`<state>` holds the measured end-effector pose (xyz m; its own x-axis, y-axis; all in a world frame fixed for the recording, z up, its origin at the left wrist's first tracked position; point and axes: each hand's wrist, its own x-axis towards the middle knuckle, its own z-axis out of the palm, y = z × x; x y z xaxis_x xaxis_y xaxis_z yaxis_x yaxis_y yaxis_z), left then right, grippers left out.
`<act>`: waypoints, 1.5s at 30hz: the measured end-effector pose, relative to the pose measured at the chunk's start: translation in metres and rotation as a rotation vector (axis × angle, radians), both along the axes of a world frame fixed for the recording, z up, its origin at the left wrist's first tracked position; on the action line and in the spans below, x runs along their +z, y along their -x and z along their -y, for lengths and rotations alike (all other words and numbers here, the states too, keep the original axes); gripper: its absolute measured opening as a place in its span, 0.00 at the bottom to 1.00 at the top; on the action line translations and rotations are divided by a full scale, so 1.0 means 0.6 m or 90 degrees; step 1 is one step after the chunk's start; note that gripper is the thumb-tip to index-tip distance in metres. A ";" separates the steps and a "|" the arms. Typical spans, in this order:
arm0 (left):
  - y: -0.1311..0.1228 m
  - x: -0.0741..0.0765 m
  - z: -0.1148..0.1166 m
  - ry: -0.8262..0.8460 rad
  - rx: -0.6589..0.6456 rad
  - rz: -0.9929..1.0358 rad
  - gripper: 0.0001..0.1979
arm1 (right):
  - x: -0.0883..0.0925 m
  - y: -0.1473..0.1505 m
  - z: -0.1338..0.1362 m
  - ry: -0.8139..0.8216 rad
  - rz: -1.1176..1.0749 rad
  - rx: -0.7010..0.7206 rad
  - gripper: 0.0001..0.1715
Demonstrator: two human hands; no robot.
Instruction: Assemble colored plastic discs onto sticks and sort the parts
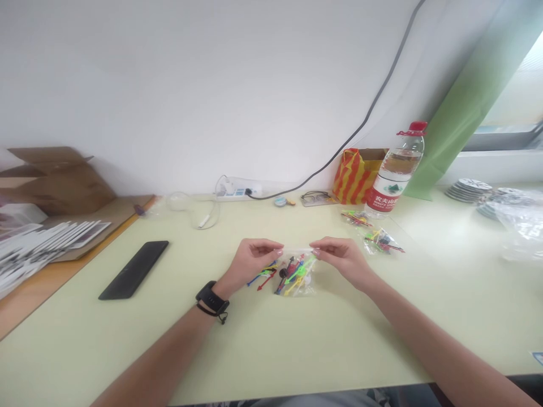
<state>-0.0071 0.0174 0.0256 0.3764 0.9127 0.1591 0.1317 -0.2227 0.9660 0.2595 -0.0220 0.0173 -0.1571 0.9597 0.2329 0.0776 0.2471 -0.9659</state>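
Observation:
A small clear zip bag hangs between my two hands just above the table, filled with coloured plastic arrow-shaped pieces in green, yellow, red, black and blue. My left hand pinches its top left corner between thumb and fingers. At the top right corner, my right hand does the same. Several loose arrow pieces lie on the table behind the bag's left side, partly covered by my left hand. Farther right, two more clear bags of coloured pieces rest on the table.
A water bottle and a striped paper bag stand at the back right. Along the wall are a power strip and glasses. A black flat object lies left, near a cardboard box. Stacked discs sit far right.

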 end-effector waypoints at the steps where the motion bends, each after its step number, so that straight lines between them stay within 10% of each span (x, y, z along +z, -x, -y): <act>1: 0.000 -0.001 -0.001 -0.011 0.004 -0.011 0.17 | -0.001 0.002 0.000 0.003 0.006 -0.014 0.19; 45: -0.031 0.011 0.045 -0.083 -0.155 -0.150 0.15 | 0.002 0.023 0.014 -0.064 0.236 0.110 0.16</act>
<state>0.0115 -0.0094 0.0324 0.6210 0.7691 0.1512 0.2753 -0.3946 0.8766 0.2457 -0.0304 0.0182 -0.4041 0.8874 0.2219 0.3649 0.3788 -0.8505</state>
